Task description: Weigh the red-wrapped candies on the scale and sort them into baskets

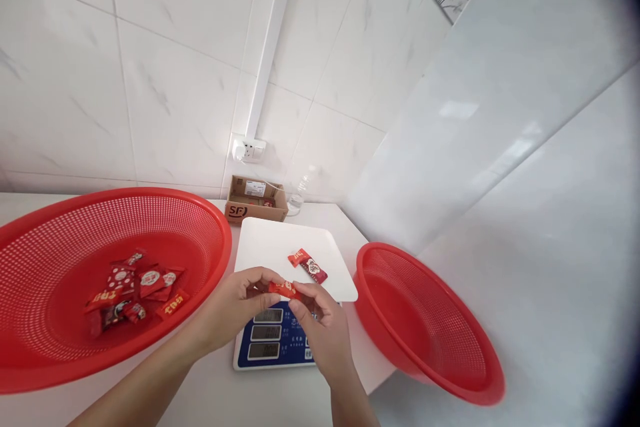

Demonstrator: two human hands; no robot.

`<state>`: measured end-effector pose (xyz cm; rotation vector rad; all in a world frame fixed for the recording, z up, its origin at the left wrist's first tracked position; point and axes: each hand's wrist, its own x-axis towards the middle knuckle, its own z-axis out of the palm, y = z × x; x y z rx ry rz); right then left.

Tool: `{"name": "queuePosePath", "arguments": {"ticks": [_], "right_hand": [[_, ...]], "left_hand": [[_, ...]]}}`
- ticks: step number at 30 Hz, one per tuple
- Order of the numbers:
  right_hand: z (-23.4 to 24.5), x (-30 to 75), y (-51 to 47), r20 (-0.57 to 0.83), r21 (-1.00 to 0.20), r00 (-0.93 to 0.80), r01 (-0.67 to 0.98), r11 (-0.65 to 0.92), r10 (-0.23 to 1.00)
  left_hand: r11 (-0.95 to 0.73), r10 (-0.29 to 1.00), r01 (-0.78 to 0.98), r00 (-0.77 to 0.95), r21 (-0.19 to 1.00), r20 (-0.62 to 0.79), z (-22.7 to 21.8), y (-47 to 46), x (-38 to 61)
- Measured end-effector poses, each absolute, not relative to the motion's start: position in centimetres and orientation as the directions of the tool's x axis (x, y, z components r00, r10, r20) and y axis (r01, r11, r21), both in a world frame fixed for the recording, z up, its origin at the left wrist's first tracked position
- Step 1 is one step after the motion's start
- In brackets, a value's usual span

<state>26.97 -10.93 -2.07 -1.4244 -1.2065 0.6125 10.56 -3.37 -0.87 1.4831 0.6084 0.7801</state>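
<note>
My left hand (240,303) and my right hand (323,323) both pinch one small red wrapped candy (284,289) between their fingertips, just above the front of a digital scale (273,340). The scale has a blue display panel and a white weighing tray (265,247). One red candy packet (307,265) lies on that tray. To the left stands a large red mesh basket (60,233) with several red candy packets (133,290) in its bottom.
A second red mesh basket (430,327) with nothing in it hangs over the counter's right edge. A small cardboard box (255,200) and a clear plastic bottle (300,192) stand against the tiled wall, under a wall socket (249,149).
</note>
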Motion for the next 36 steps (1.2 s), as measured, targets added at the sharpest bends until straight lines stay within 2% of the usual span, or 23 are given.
{"name": "queuePosePath", "arguments": {"ticks": [5, 11, 16, 22, 29, 32, 36], "right_hand": [[-2.41, 26.96, -10.87, 0.245, -0.961, 0.397, 0.218, 0.169, 0.884], [-2.09, 27.00, -10.77, 0.330, -0.923, 0.332, 0.308, 0.229, 0.884], [-1.93, 27.02, -10.70, 0.343, -0.921, 0.321, 0.299, 0.250, 0.883], [-2.02, 27.03, -10.61, 0.321, -0.929, 0.329, 0.291, 0.228, 0.888], [-2.12, 26.89, -10.81, 0.372, -0.898, 0.297, 0.357, 0.259, 0.880], [-2.19, 26.74, -10.82, 0.321, -0.917, 0.318, 0.340, 0.209, 0.892], [-2.21, 26.46, -10.70, 0.193, -0.972, 0.387, 0.203, 0.121, 0.902]], "left_hand": [[-0.068, 0.788, -0.138, 0.600, 0.988, 0.138, -0.90, -3.41, 10.71], [-0.128, 0.815, -0.158, 0.546, 0.979, 0.195, -1.11, -3.55, 10.87], [-0.162, 0.823, -0.153, 0.524, 0.975, 0.220, -1.26, -3.60, 10.94], [-0.092, 0.801, -0.142, 0.577, 0.985, 0.159, -1.02, -3.43, 10.80], [-0.008, 0.815, -0.145, 0.572, 0.989, 0.090, -0.87, -3.07, 10.92], [-0.010, 0.826, -0.148, 0.557, 0.989, 0.091, -1.26, -3.05, 10.97], [-0.010, 0.830, -0.118, 0.553, 0.993, 0.074, -1.59, -3.17, 11.00]]}}
